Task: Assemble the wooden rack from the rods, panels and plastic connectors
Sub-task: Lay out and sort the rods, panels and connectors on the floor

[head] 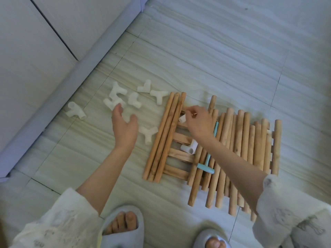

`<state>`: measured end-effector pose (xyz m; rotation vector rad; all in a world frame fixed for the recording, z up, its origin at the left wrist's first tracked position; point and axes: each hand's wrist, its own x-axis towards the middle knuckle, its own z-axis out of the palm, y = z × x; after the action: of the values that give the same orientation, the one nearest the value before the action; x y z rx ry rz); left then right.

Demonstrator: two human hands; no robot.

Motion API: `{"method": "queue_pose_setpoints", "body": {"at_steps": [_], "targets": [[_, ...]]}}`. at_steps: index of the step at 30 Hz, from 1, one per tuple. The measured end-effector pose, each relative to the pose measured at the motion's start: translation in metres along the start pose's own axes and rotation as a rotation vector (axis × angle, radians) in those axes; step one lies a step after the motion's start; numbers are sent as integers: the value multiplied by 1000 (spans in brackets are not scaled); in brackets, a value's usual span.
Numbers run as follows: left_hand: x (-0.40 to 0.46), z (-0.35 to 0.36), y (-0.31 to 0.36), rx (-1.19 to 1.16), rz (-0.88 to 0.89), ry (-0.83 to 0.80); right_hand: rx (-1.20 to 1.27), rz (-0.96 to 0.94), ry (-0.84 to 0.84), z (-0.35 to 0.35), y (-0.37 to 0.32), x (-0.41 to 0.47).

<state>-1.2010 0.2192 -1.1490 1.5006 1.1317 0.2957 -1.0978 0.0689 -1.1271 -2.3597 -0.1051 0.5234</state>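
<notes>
Head view. The landmark is the slatted panel (180, 138), lying flat on the tiled floor (215, 51) beneath a loose bed of wooden rods (240, 153). Three more rods (166, 133) lie together on the panel's left edge. White plastic connectors (118, 94) are scattered on the floor to the left of the panel, well apart from one another; another connector (189, 148) rests on the panel itself, beside a small teal mallet (208, 161) that lies among the rods.

I see my right hand (198, 121) over the panel's far end, fingers curled and pinching a white connector (182, 119). My left hand (125, 125) hovers left of the panel, half open and relaxed, holding nothing, near the scattered connectors.

I judge the rods light, stiff and liable to roll, best gripped near one end for insertion. The connectors look light, rigid and smooth; I would hold them by the body, leaving the sockets free.
</notes>
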Motion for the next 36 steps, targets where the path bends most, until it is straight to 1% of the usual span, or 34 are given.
{"method": "queue_pose_setpoints", "body": {"at_steps": [1,2,3,5,7,8,9,11,14,15,17,19,21,22,24,26,29,32,33,34,36], "targets": [[-8,6,-4,140,95,-28,-215,-126,30,-7,14,5],[-17,13,-9,275,196,-83,-383,-200,10,-14,26,11],[-26,19,-15,410,304,-162,-512,-235,-46,-18,36,15],[-45,32,-26,698,554,-344,-710,-278,-154,-20,47,23],[-60,44,-36,917,782,-490,-844,-351,-177,-14,50,28],[-65,49,-39,982,837,-552,-889,-384,-166,-11,50,30],[-67,54,-40,1013,838,-602,-919,-404,-152,-7,49,32],[-65,63,-39,1040,772,-653,-946,-416,-144,-2,47,35],[-64,78,-33,1148,776,-592,-948,-429,-169,-2,41,37],[-66,82,-31,1158,748,-579,-943,-432,-179,-2,39,37],[-69,87,-31,1106,650,-568,-919,-469,-188,-3,37,36],[-70,90,-32,1000,564,-550,-846,-464,-162,-7,37,34],[-70,94,-31,927,479,-531,-718,-403,-118,-14,38,32],[-70,96,-30,915,430,-523,-648,-381,-109,-18,40,31],[-72,100,-27,929,366,-524,-561,-394,-133,-24,44,26],[-74,102,-25,951,361,-536,-478,-393,-169,-28,49,21],[-77,102,-23,944,396,-541,-280,-267,-161,-31,49,17],[-82,99,-17,910,450,-554,-220,-211,-184,-32,44,16],[-82,94,-14,858,443,-553,-173,-174,-181,-33,43,15],[-82,88,-9,769,383,-546,-83,-107,-168,-34,42,15],[-73,69,-1,511,152,-499,207,88,-142,-35,40,14]]}}
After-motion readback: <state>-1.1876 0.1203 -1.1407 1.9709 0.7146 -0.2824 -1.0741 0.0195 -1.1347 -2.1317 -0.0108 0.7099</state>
